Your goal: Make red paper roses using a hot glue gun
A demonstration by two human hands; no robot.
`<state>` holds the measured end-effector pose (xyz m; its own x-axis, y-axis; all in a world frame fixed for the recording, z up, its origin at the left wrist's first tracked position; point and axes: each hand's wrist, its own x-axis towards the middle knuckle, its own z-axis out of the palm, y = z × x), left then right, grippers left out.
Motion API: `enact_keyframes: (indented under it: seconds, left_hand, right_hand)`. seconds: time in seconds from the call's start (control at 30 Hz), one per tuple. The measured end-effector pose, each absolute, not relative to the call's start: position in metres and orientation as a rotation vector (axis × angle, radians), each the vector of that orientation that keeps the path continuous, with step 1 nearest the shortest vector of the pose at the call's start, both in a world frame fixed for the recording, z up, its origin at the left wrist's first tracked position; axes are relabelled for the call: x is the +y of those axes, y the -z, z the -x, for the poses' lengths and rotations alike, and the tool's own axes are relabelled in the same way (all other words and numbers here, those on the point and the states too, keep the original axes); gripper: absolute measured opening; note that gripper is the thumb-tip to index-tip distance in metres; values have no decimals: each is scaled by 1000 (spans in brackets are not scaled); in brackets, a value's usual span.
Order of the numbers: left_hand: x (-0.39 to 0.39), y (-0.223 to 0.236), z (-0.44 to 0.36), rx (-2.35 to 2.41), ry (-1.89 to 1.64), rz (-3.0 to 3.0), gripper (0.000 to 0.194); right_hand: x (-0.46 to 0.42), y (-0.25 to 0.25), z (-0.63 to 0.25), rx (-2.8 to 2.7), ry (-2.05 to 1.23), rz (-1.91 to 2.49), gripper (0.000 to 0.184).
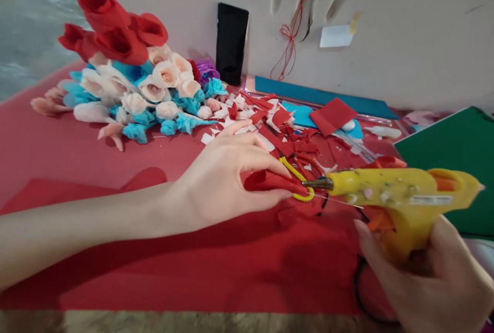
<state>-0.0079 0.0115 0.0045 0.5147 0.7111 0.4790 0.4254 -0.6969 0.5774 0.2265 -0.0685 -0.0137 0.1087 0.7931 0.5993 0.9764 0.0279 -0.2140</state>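
Observation:
My left hand [235, 178] pinches a rolled red paper petal [266, 181] between thumb and fingers, above the red-covered table. In my right hand [436, 276] is a yellow hot glue gun [389, 189], my fingers wrapped round its handle. The gun's metal nozzle points left, close to the free end of the red paper; whether they touch I cannot tell. A thin glue strand trails beneath the nozzle. Yellow-handled scissors [295, 171] lie just behind the nozzle, partly hidden.
Red, white, peach and blue paper flowers [154, 88] are heaped at the back left. Red and white paper scraps [270, 117] litter the middle. A black phone [231, 42] leans on the wall. A green board [455, 168] stands at the right; a black cord [360, 292] hangs below the gun.

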Motion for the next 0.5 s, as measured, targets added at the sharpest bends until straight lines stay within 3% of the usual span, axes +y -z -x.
enact_keyframes:
  seconds: [0.5]
  left_hand:
    - [9,-6,5,958,-1001,-2314,8]
  right_hand:
    - [-71,15,-229,-1725,324,1871,29]
